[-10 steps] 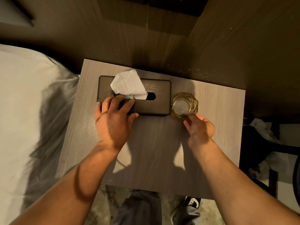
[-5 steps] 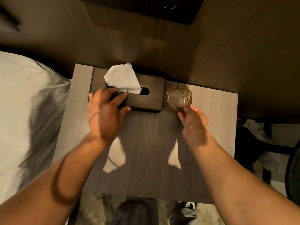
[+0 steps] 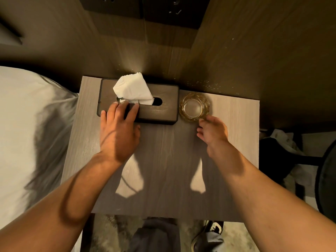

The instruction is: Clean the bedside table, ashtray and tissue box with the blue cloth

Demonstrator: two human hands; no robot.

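A dark tissue box (image 3: 163, 110) with a white tissue (image 3: 133, 88) sticking out lies at the back of the grey wood bedside table (image 3: 163, 170), against the wall. My left hand (image 3: 118, 135) holds the box's near left edge, with fingers on its top and the thumb at its front. An amber glass ashtray (image 3: 193, 106) stands just right of the box. My right hand (image 3: 213, 132) hovers just in front of the ashtray with fingers apart, one fingertip at its rim. No blue cloth is in view.
A white bed (image 3: 23, 124) borders the table's left side. A dark wood wall panel (image 3: 236, 60) rises behind it. To the right stand a dark chair (image 3: 325, 179) and some clutter. My legs and a shoe (image 3: 214, 228) show below the front edge.
The tissue box and ashtray have slid back to the wall side of the table. My right hand's fingers have loosened from the ashtray and drawn back slightly.
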